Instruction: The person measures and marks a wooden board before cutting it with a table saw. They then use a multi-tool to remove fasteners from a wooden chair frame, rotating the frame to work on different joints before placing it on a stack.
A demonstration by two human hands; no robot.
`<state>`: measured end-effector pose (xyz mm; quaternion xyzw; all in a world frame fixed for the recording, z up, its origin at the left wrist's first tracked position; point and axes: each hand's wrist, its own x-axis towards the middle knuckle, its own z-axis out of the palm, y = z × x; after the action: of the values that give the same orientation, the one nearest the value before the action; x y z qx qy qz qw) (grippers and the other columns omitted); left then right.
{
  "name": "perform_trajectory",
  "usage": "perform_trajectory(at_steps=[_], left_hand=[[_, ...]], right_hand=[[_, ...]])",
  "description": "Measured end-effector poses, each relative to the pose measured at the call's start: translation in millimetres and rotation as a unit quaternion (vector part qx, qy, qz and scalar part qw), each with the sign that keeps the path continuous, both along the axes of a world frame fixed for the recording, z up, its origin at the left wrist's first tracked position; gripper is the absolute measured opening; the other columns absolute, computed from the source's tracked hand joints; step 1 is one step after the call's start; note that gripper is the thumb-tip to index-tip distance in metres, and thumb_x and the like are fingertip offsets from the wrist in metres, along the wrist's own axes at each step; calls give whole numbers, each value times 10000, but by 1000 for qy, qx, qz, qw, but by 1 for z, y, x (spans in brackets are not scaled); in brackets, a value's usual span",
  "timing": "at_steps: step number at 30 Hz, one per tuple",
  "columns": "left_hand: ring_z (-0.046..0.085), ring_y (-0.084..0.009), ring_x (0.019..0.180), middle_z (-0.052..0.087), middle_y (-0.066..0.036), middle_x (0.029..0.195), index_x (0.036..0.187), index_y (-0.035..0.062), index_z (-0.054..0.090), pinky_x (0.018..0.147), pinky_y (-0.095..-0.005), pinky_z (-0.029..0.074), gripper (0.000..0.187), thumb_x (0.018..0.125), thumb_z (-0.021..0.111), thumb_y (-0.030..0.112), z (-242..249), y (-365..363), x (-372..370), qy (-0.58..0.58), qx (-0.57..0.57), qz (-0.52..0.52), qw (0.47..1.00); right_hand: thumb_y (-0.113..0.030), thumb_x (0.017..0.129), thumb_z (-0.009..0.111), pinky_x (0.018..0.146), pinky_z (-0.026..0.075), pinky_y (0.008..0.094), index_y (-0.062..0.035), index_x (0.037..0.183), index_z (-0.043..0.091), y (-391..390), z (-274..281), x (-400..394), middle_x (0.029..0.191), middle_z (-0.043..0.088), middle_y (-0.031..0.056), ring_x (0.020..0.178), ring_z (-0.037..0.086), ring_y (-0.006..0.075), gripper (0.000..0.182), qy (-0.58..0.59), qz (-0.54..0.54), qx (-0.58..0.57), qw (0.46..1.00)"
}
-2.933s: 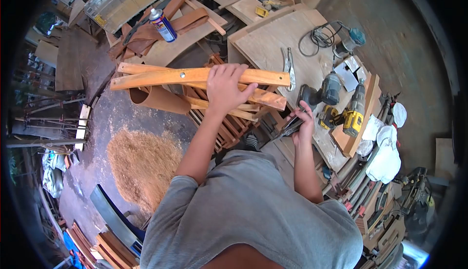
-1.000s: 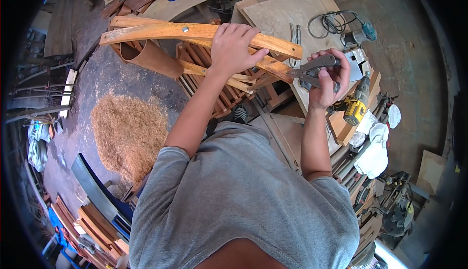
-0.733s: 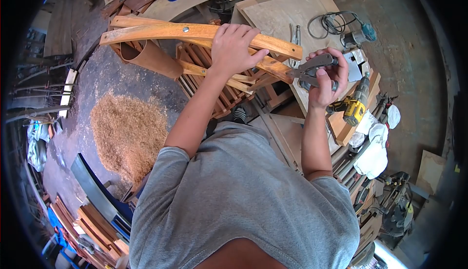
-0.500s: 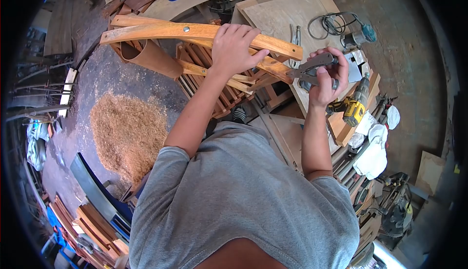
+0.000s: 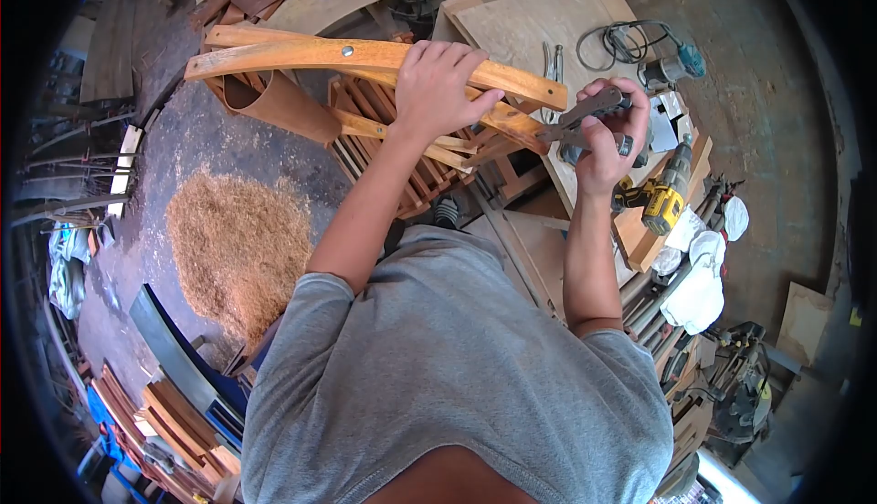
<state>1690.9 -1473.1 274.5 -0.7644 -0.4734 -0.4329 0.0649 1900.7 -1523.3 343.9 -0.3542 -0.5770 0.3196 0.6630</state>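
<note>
My left hand (image 5: 438, 89) is wrapped over a curved, varnished wooden bar (image 5: 274, 55), which has a round metal bolt head and a small hole at its right end. A second wooden bar (image 5: 516, 125) crosses underneath it. My right hand (image 5: 610, 143) is closed around grey pliers (image 5: 594, 111) with folding-style handles. Their jaws point left and meet the right end of the lower bar; whether they grip anything there is too small to tell. A brown leather-like sheet (image 5: 288, 111) hangs curled from the frame beneath the bars.
On the workbench (image 5: 512, 29) lie locking pliers (image 5: 554, 61) and a corded power tool (image 5: 671, 68). A yellow cordless drill (image 5: 664, 203) rests close to my right forearm. Stacked slats (image 5: 375, 107) lie below the bars. A sawdust heap (image 5: 237, 248) covers floor at left.
The bars have shifted very slightly left and up in view. My right hand has tilted a little, with the pliers still at the lower bar's end. My left hand keeps its hold.
</note>
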Motion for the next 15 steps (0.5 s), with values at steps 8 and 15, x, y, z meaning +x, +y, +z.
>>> perform_trajectory(at_steps=[8, 15], left_hand=[[628, -212, 942, 701, -20, 973, 1015, 125, 735, 915, -380, 441, 467, 715, 768, 482, 1, -2, 0, 9, -11, 6, 1000], [626, -211, 943, 700, -15, 989, 1020, 129, 733, 902, -374, 442, 465, 716, 766, 480, -3, -2, 0, 0, -8, -1, 1000]], right_hand=[[25, 709, 548, 888, 493, 348, 28, 1305, 463, -3, 0, -6, 1007, 565, 108, 926, 598, 211, 602, 49, 34, -4, 998], [64, 720, 521, 775, 523, 331, 15, 1219, 481, 0, -5, -8, 983, 551, 114, 845, 584, 185, 503, 106, 40, -7, 994]])
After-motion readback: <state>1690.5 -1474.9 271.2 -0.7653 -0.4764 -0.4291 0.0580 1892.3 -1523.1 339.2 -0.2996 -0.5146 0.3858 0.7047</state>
